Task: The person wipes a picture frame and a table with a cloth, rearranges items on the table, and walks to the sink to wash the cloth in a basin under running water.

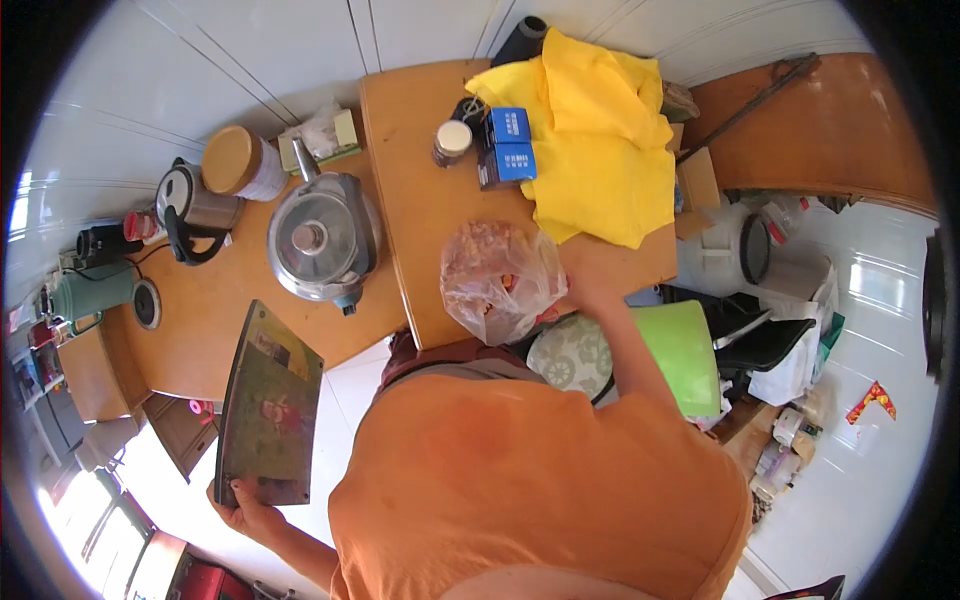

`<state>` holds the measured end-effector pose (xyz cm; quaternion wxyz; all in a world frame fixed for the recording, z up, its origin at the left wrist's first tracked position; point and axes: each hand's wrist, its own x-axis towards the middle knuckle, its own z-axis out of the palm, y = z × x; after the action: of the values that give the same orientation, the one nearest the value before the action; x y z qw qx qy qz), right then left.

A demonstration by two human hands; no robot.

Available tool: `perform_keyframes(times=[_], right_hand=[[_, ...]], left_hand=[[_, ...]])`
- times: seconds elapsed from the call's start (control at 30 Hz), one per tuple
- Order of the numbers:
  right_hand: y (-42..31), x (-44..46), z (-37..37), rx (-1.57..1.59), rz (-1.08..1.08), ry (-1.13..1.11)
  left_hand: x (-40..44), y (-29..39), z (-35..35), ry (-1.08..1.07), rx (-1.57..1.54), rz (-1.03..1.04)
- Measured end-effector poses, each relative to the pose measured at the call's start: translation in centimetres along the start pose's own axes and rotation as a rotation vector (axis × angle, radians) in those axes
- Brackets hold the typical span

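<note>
White wall point(290, 45), wooden table point(415, 200)

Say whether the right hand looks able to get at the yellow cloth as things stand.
Probably yes: only bare tabletop separates the right hand from the yellow cloth, though it may have to leave the plastic bag.

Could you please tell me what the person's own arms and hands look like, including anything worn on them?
The person wears an orange top with short sleeves that leave the forearms uncovered. The left hand is ungloved, with no watch or bracelet visible. The right hand is partly hidden, but no glove shows.
</note>
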<state>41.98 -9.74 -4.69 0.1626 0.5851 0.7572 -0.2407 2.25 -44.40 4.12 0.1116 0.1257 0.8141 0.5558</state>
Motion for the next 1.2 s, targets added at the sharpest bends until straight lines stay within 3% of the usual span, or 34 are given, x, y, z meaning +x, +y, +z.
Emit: perform_keyframes(times=[0.07, 0.13, 0.2, 0.23, 0.33, 0.4, 0.47, 0.53, 0.67, 0.73, 0.8, 0.87, 0.97, 1.07, 1.2], right_hand=[[1.7, -1.7, 7.9, 0.059, -0.242, 0.282], [2.0, -2.2, 11.1, 0.077, -0.350, 0.443], [1.9, -2.5, 12.0, 0.057, -0.315, 0.484], [2.3, -2.9, 11.4, 0.279, -0.132, 0.335], [7.2, -2.3, 11.1, 0.345, 0.026, 0.546], [8.9, -2.0, 6.6, 0.217, 0.064, 0.769], [7.8, -1.2, -0.3, 0.775, 0.111, 0.821], [4.9, 0.1, -6.5, 1.045, -0.026, 0.883], [-4.4, 6.1, -14.9, 0.852, -0.304, 0.917], [-6.0, 12.4, -15.7, 0.341, -0.409, 0.991], [-9.6, 17.2, -16.6, -0.087, -0.199, 0.758], [-11.8, 22.6, -15.5, -0.353, -0.187, 0.630], [-11.7, 31.0, -10.7, -0.473, -0.186, 0.465], [-13.1, 33.2, -10.0, -0.231, 0.001, 0.251], [-12.5, 37.3, -7.3, -0.117, 0.036, 0.194]], left_hand=[[0.6, 0.7, 0.9, -0.024, -0.046, 0.020], [1.2, 0.8, 1.1, -0.053, -0.059, 0.024], [2.0, 0.3, 0.8, -0.093, -0.038, 0.009], [2.2, 0.2, 0.8, -0.075, -0.021, 0.007], [2.8, 0.1, 1.1, -0.065, -0.014, 0.007], [2.9, 0.3, 1.1, -0.098, -0.064, 0.011], [3.0, -0.2, 0.8, -0.064, -0.040, -0.027], [3.1, -0.3, 1.0, -0.042, -0.028, -0.041], [3.1, -0.5, 1.3, -0.003, -0.017, -0.057], [3.0, -0.7, 1.1, 0.011, -0.017, -0.067], [2.6, -0.4, 1.1, 0.013, -0.031, -0.060], [2.1, -0.1, 1.1, 0.065, 0.014, -0.084], [1.3, 0.6, 1.5, 0.126, 0.071, -0.100], [1.3, 0.4, 1.1, 0.111, 0.052, -0.141], [1.1, -0.6, 1.4, 0.125, 0.027, -0.193]])
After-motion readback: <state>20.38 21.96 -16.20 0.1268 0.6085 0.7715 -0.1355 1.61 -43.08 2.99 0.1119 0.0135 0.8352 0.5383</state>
